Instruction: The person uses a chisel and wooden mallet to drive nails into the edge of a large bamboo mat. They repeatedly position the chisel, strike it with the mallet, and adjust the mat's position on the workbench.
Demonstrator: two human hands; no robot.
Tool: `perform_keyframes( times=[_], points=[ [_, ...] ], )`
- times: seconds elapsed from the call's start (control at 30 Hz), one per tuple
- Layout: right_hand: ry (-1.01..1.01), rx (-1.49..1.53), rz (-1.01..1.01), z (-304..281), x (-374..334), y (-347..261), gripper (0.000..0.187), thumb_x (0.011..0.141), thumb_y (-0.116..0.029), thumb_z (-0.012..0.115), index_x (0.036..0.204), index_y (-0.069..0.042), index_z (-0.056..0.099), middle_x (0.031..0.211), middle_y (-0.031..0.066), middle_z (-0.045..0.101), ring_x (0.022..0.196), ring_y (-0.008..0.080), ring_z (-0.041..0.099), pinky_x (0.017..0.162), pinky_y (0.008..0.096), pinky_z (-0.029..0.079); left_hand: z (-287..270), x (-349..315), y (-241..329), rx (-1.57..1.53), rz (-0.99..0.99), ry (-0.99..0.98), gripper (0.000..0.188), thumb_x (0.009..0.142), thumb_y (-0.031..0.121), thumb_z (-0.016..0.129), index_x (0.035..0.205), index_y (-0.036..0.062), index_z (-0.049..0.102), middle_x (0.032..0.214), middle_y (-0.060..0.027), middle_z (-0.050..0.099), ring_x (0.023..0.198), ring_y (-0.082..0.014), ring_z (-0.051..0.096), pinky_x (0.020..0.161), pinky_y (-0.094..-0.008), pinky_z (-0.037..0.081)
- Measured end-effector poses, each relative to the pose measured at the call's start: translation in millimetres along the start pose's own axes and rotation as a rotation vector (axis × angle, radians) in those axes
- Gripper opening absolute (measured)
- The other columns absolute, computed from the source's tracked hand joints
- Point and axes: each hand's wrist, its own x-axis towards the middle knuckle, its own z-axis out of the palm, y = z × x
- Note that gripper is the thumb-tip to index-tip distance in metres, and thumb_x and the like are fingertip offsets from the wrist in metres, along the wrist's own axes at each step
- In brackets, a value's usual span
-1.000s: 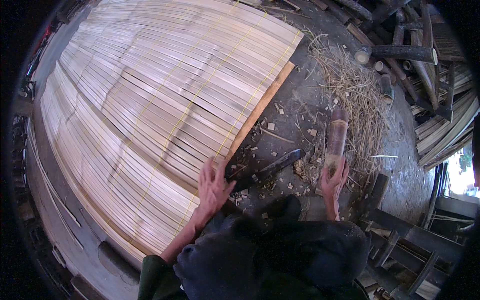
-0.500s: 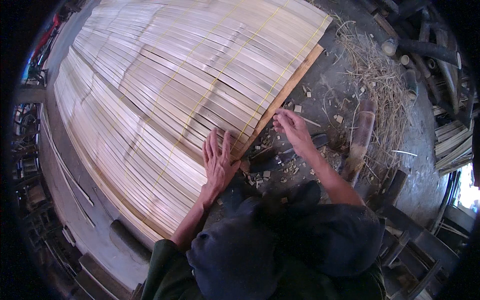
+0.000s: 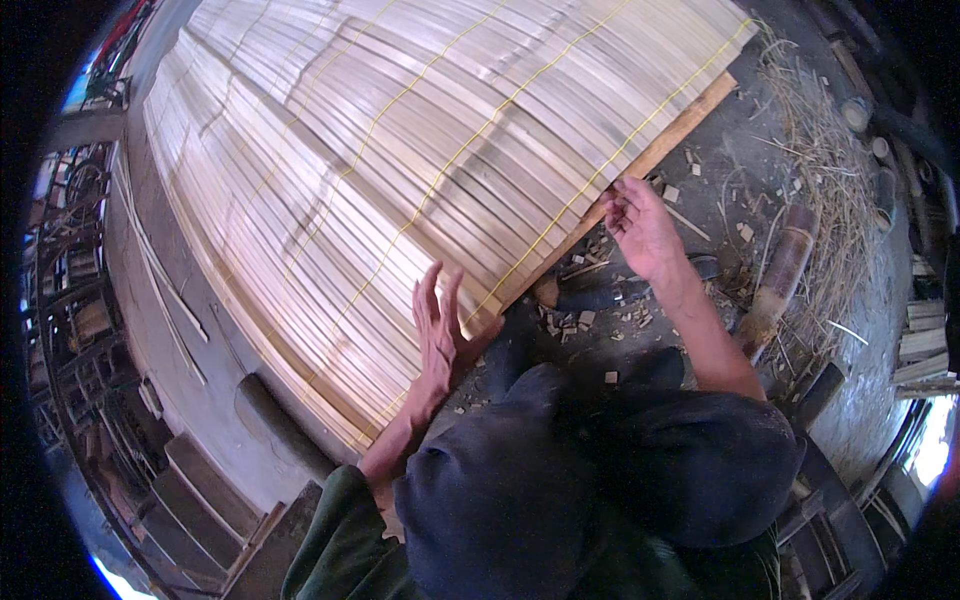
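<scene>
A large mat of pale, narrow slats (image 3: 330, 185), laced across with several yellow strings (image 3: 462, 152), spreads out in front of me. At its near right corner is my left hand (image 3: 438, 335), fingers spread and slightly bent over the slats, holding nothing. My right hand (image 3: 640, 228) is farther up the right edge, beside the outermost string. Its fingers curl inward at the slat ends; whatever they may pinch is too small to make out. Below that edge a brown wooden board (image 3: 690, 118) sticks out.
On the floor to the right lie small wood offcuts (image 3: 585, 320), a brown bamboo piece (image 3: 785, 255) and a heap of straw-like shavings (image 3: 835, 190). A dark cylinder (image 3: 285, 425) rests at the lower left, near long thin strips (image 3: 160, 260). My dark-clothed knees (image 3: 500, 480) are close below.
The view has shifted, so the mat appears farther right. My left fingers are more bent and spread than before. My right hand has turned, its fingers curling at the mat's edge.
</scene>
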Motion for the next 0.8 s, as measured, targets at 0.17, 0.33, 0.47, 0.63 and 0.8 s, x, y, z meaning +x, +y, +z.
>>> perform_keyframes(
  times=[0.17,0.33,0.47,0.63,0.8],
  points=[
    [0.016,0.033,0.045,11.9,4.8,-1.6,0.034,0.088,-0.041,0.071,0.096,-0.009,0.059,0.079,-0.0017,0.049,0.067,0.0091,0.046,0.064,0.0257,0.04,-9.3,-70.5,1.0,0.132,-0.16,-0.141,0.113,0.063,0.028,0.088,0.153,0.0129,0.021,0.151,-0.0273,0.026,0.142,-0.0439,0.025,0.115,-0.0608,0.019],
    [-0.058,-0.185,0.0,26.4,17.4,0.4,0.052,0.092,-0.049,0.065,0.116,-0.003,0.056,0.103,0.0046,0.058,0.089,0.0142,0.056,0.082,0.0318,0.046,-10.4,-92.5,-14.2,0.202,-0.278,-0.213,0.102,0.069,0.017,0.081,0.154,0.0145,0.024,0.156,-0.0266,0.018,0.145,-0.042,0.02,0.119,-0.0536,0.017],
    [-0.05,-0.229,-0.262,29.0,19.9,-20.9,0.066,0.095,-0.042,0.062,0.14,0.002,0.044,0.14,0.0142,0.052,0.127,0.0237,0.051,0.108,0.0412,0.041,-24.5,-83.5,-19.1,0.25,-0.282,-0.211,0.095,0.072,0.008,0.074,0.154,0.0187,0.028,0.158,-0.0237,0.018,0.147,-0.0403,0.019,0.12,-0.0535,0.014],
    [-0.163,-0.181,-0.379,75.8,-1.3,-117.9,0.06,0.094,-0.034,0.065,0.139,0.001,0.046,0.136,0.014,0.055,0.121,0.0234,0.056,0.107,0.0401,0.043,-48.2,-58.0,-12.7,0.173,-0.199,-0.197,0.079,0.082,0.016,0.065,0.153,0.0194,0.031,0.158,-0.0241,0.019,0.147,-0.0424,0.02,0.116,-0.0636,0.007],
    [-0.381,-0.411,-0.57,138.1,-25.1,-287.9,0.049,0.099,-0.034,0.058,0.132,0.001,0.054,0.137,0.009,0.056,0.121,0.0192,0.056,0.107,0.0361,0.041,-87.9,3.3,61.9,-0.009,0.002,-0.046,0.074,0.084,0.029,0.064,0.151,0.0208,0.035,0.157,-0.0256,0.022,0.146,-0.0463,0.02,0.115,-0.067,0.004]
  ],
)
